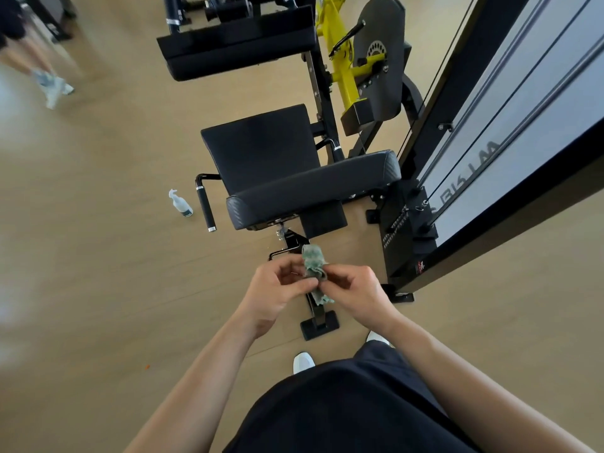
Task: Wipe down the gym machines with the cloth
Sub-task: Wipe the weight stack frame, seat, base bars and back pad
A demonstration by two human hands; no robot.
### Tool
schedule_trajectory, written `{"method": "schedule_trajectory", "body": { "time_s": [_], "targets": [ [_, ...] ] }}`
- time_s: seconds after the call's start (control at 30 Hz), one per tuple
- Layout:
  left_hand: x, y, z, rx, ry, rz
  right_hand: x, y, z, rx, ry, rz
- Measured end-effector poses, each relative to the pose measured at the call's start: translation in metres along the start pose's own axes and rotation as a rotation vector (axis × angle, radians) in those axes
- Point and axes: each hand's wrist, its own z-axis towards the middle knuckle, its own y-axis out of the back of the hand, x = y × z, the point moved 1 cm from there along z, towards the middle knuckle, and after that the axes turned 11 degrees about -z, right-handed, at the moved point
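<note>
A small grey-green cloth (313, 260), bunched up, is held between both hands in front of my body. My left hand (275, 291) pinches its left side with curled fingers. My right hand (354, 289) pinches its right side. A corner of the cloth hangs down below the fingers. Just beyond the hands stands a black gym machine with a padded seat (261, 152) and a padded backrest (313, 188) seen from above. Its side handle (206, 207) sticks out on the left.
A white spray bottle (180, 204) stands on the wooden floor left of the seat. The machine's yellow lever (341, 76) and weight stack frame (457, 158) are on the right. Another padded bench (238, 44) lies farther ahead. A person's legs (42, 73) are at the far left.
</note>
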Motion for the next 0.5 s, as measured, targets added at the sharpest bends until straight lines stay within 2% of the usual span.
{"method": "schedule_trajectory", "body": {
  "time_s": [0.1, 0.27, 0.37, 0.5],
  "targets": [
    [0.004, -0.001, 0.0, -0.045, -0.043, 0.1, 0.003, 0.0, -0.003, 0.08, -0.011, 0.119],
    [0.006, 0.003, 0.004, -0.046, -0.102, 0.214, -0.002, 0.007, 0.001, 0.026, -0.102, 0.103],
    [0.003, 0.019, 0.008, -0.084, -0.172, 0.441, -0.01, 0.025, 0.007, -0.091, -0.151, -0.051],
    [-0.002, 0.02, 0.009, -0.075, -0.373, 0.762, -0.012, 0.039, 0.012, -0.271, -0.026, -0.37]
  ]
}}
